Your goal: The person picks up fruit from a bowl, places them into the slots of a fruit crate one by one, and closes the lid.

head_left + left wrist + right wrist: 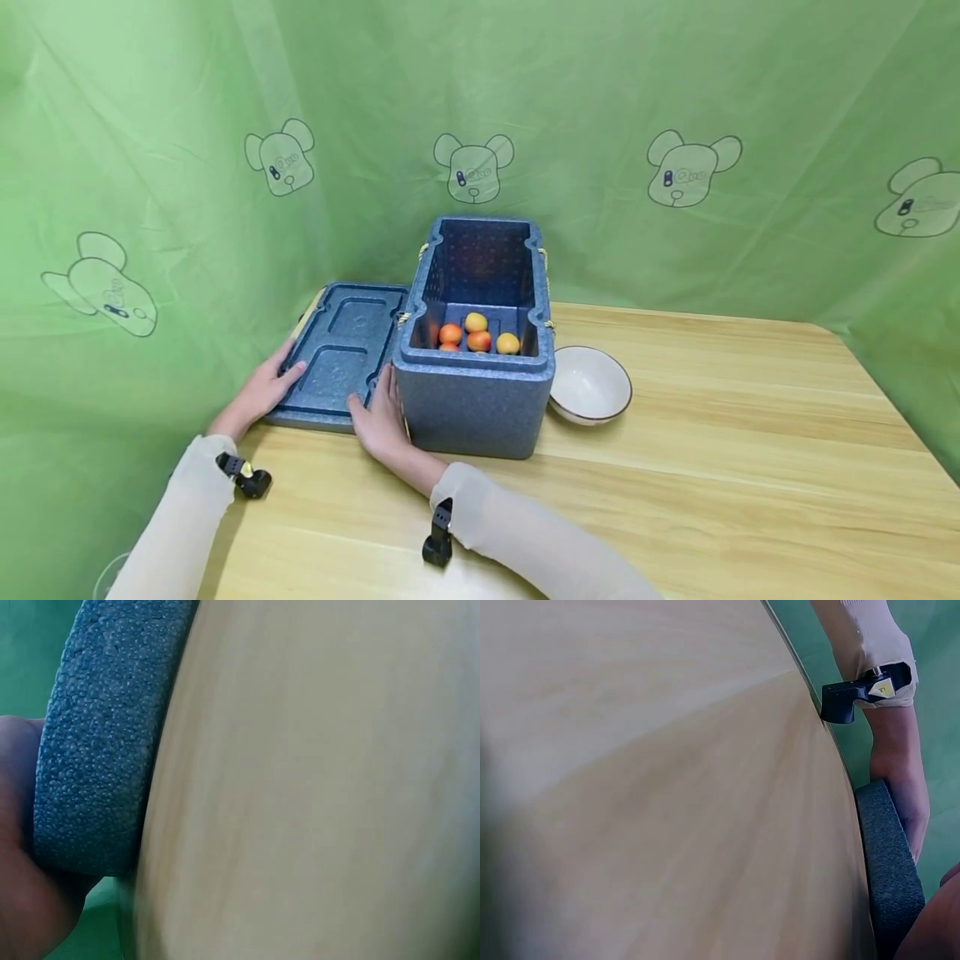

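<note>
A blue-grey foam box lid (337,358) lies flat on the table, its recessed side facing up. My left hand (262,387) grips its left edge, thumb over the top. At the right edge, my right hand (378,417) holds the lid with the thumb on top and fingers reaching between lid and box, partly hidden. Beside it stands the open foam box (472,408), with several orange-yellow fruits (478,341) on its floor. The left wrist view shows the lid's grainy side (105,742) close up, with part of the left hand (30,900) against it.
A white bowl (591,383) with a dark rim stands right of the box. Yellow cord loops (545,258) hang at the box's sides. Green curtain (600,100) surrounds the wooden table (750,467) at the back and sides.
</note>
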`<state>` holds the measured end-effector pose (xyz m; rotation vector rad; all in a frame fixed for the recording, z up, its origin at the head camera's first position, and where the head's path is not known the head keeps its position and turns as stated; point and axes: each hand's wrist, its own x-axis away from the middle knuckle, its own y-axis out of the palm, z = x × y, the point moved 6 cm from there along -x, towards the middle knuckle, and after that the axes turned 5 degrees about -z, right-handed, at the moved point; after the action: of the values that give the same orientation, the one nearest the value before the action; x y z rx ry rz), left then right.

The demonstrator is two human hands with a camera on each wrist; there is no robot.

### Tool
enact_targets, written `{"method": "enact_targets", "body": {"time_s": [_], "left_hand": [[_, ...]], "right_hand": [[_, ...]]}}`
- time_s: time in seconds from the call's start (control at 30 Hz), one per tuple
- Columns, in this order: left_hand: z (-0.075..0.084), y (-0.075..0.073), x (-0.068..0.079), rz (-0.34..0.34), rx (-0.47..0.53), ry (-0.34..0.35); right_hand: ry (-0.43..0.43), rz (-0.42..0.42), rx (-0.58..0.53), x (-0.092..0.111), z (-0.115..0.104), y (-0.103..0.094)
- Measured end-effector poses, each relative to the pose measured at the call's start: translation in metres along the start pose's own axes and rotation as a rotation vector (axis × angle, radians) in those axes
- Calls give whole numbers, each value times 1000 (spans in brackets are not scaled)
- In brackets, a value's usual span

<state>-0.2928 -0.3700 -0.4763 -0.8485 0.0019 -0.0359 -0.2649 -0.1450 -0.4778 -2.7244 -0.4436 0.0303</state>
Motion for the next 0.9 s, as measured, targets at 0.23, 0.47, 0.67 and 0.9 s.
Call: {"method": "enact_targets", "body": {"time_s": [0.23, 0.47, 0.67, 0.9], "left_hand": [[6, -6, -1, 49, 8, 19], [21, -29, 2, 122, 125, 58], [39, -51, 7, 166, 249, 101], [71, -80, 14, 255, 448, 217]], "right_hand": [[-46, -34, -63, 3, -3, -3], [-125, -44, -67, 2, -22, -6], [-228, -16, -42, 7, -49, -15], [-460, 61, 31, 22, -95, -31]]}}
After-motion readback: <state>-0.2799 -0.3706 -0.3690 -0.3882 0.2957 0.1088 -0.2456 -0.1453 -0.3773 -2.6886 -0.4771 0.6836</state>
